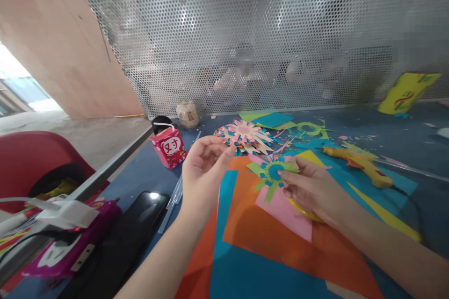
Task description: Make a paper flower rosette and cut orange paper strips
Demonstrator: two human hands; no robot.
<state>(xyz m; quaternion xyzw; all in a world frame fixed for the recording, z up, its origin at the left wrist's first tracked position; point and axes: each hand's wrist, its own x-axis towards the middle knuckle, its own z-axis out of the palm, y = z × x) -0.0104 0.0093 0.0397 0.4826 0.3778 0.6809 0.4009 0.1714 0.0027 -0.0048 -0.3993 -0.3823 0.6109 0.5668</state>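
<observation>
My right hand [308, 182] pinches a layered paper flower [273, 170] with a blue centre and green, pink and blue strips fanning out. Below that palm shows a yellow curved handle [305, 210]; whether the hand also grips it, I cannot tell. To the left of the flower, my left hand [208, 163] is raised with thumb and forefinger tips close together. Anything between those tips is too small to make out. Just behind the fingers lies a pile of finished-looking paper flowers [243, 133], pink and cream on top.
Orange paper [259, 210] and blue sheets cover the near table. A yellow glue gun [361, 163] lies right, its cord trailing. Leftward are clear glue sticks [175, 196], a red drink carton [169, 147], a jar [187, 114] and a black phone [145, 215]. Perforated metal [245, 23] stands behind.
</observation>
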